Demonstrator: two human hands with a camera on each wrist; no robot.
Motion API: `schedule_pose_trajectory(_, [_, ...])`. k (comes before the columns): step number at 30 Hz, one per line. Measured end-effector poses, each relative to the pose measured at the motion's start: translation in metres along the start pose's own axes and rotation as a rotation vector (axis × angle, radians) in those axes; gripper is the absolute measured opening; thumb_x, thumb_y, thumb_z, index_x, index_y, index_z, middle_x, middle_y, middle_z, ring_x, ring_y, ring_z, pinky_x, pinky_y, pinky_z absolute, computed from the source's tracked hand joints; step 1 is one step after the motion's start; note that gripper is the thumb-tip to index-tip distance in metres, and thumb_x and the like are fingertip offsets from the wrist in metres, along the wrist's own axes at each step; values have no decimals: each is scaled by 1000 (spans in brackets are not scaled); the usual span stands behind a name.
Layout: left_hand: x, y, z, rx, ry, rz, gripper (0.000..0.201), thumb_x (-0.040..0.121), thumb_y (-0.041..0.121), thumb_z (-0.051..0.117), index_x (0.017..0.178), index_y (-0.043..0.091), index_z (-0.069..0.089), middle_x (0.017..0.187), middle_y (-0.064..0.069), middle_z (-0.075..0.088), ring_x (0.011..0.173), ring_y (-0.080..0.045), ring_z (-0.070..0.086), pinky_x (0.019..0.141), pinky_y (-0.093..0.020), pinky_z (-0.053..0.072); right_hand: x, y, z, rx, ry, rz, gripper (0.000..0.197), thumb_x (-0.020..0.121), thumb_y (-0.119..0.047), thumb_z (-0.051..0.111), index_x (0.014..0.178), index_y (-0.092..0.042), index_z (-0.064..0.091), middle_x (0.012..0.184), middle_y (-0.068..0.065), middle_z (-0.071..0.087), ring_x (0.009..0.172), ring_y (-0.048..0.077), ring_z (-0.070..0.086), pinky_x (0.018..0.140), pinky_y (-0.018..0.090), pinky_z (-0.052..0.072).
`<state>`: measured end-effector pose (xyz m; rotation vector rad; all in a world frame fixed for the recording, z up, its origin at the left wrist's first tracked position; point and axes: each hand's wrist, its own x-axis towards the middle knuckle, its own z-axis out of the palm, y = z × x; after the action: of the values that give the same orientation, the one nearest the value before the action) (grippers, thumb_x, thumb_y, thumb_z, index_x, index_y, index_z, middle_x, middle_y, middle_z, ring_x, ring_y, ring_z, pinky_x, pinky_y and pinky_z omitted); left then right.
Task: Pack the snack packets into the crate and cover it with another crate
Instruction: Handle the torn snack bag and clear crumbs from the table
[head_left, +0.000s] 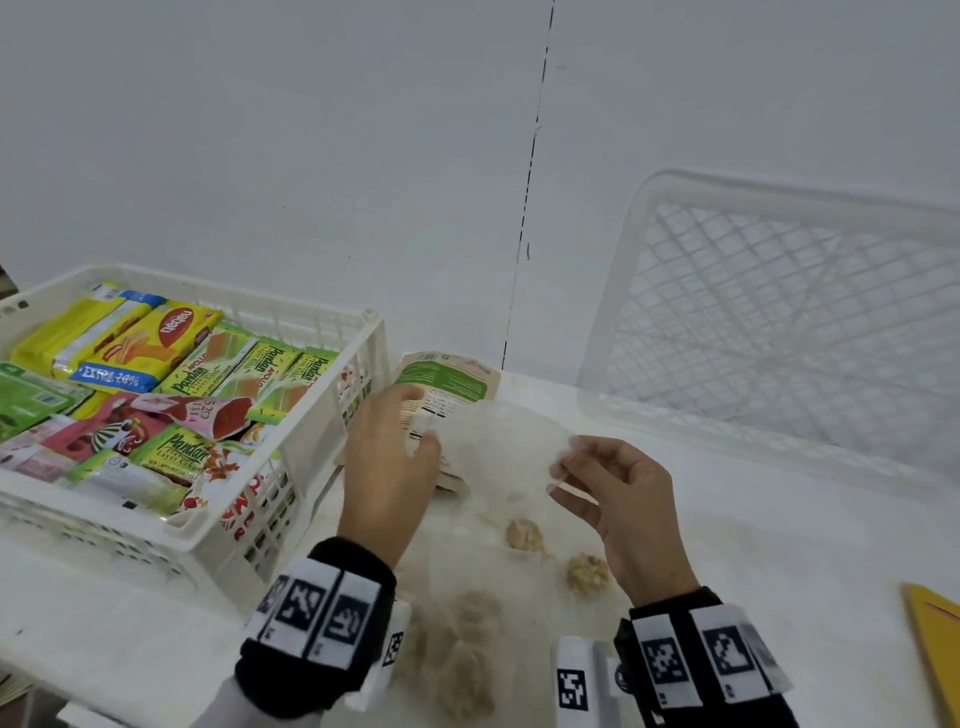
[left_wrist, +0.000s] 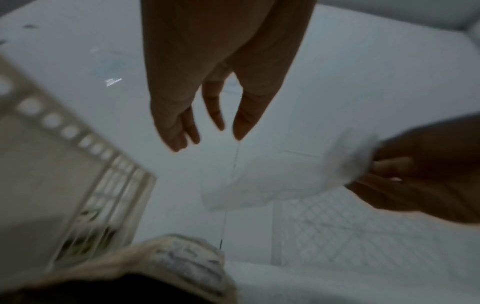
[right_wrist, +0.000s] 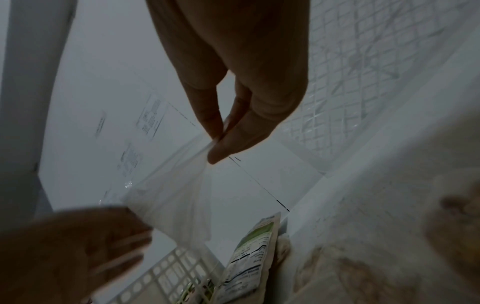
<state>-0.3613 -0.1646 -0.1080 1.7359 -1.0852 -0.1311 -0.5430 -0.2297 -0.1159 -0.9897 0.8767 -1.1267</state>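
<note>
**Clear bag lifted over the table, crate of snacks at the left**

The right hand (head_left: 618, 512) pinches one edge of a thin clear plastic bag (head_left: 506, 447) between thumb and fingertips; the right wrist view shows the film gathered tight at that pinch. The left hand (head_left: 389, 467) is beside the bag's other end with fingers straight and relaxed; the left wrist view shows them apart and holding nothing. The bag hangs between the two hands, above the table (head_left: 727, 519), its long axis running roughly left to right.

Just behind the left hand, a beige and green snack pouch (head_left: 447, 384) lies on the table with its printed back up, its long axis pointing away from the person toward the wall (head_left: 311, 130).

Below the hands, pale brown cookies (head_left: 524, 535) lie loose on the table.

To the left stands a white slatted crate (head_left: 291, 499), filled with snack packets (head_left: 171, 364) lying flat, most with their long axes slanting toward the far right. At the right, a second white crate (head_left: 779, 322) leans tilted against the wall, its lattice bottom facing the person. A yellow object (head_left: 935, 639) shows at the right edge.
</note>
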Motion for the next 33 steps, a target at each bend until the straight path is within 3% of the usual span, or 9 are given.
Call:
schedule_pose_trajectory(2, [-10, 15, 5, 43, -81, 285, 17, 83, 10, 64, 98, 17, 60, 102, 9, 52, 94, 5, 43, 88, -4, 28, 0, -1, 4, 1, 35, -18, 15, 85, 2, 62, 99, 0, 58, 76, 17, 66, 68, 20, 66, 59, 29, 56])
schedule_pose_trajectory(4, [-23, 25, 12, 44, -283, 378, 7, 86, 22, 64, 93, 21, 65, 106, 12, 50, 101, 11, 42, 88, -2, 28, 0, -2, 8, -5, 44, -29, 17, 85, 3, 60, 100, -5, 54, 79, 20, 65, 68, 21, 67, 58, 28, 55])
schedule_pose_trajectory(9, [-33, 25, 27, 49, -329, 342, 14, 88, 28, 63, 95, 23, 74, 121, 5, 53, 109, 4, 46, 91, 0, 26, -1, -2, 13, -74, 19, -70, 11, 84, 6, 59, 86, -5, 64, 85, 18, 65, 69, 18, 69, 57, 25, 54])
schedule_pose_trajectory(11, [-32, 24, 30, 117, -307, 311, 14, 87, 23, 63, 94, 19, 75, 122, 1, 60, 111, -8, 53, 97, -12, 32, 0, -1, 13, -80, 25, -80, 8, 82, 5, 64, 84, -3, 66, 76, 12, 68, 70, 20, 70, 60, 26, 56])
schedule_pose_trajectory(18, [-33, 26, 30, -27, -192, 235, 5, 87, 18, 61, 89, 22, 63, 87, 15, 64, 85, 5, 54, 71, -3, 36, 1, 4, 11, -313, 72, -157, 10, 77, -7, 75, 73, -2, 66, 66, 8, 67, 56, 19, 66, 60, 36, 60])
schedule_pose_trajectory(22, [-28, 23, 29, -11, -290, 209, 10, 91, 26, 55, 86, 23, 63, 85, 12, 62, 84, 2, 52, 74, -7, 36, 0, -2, 9, -529, -17, -221, 18, 78, -17, 74, 70, -6, 63, 59, -1, 63, 52, 14, 63, 64, 43, 59])
schedule_pose_trajectory(27, [-24, 24, 29, 59, -276, 159, 19, 92, 20, 55, 97, 13, 72, 94, 4, 69, 86, -6, 56, 72, -9, 34, 6, -16, 0, -659, -148, -261, 22, 81, -18, 71, 65, -7, 60, 56, -3, 59, 54, 12, 62, 55, 24, 55])
schedule_pose_trajectory(29, [-23, 25, 29, 107, -225, 154, 20, 90, 9, 55, 102, 9, 72, 100, -3, 71, 92, -13, 61, 84, -13, 38, 10, -20, -6, -704, -228, -252, 21, 80, -15, 71, 64, -9, 60, 56, -4, 60, 53, 9, 63, 53, 15, 49])
schedule_pose_trajectory(33, [-24, 28, 31, 152, -206, 147, 35, 84, -8, 50, 109, 7, 69, 112, -7, 69, 108, -18, 61, 93, -9, 32, 16, -25, -17, -783, -348, -179, 13, 80, -17, 72, 76, -10, 62, 64, -3, 66, 60, 12, 68, 63, 22, 56])
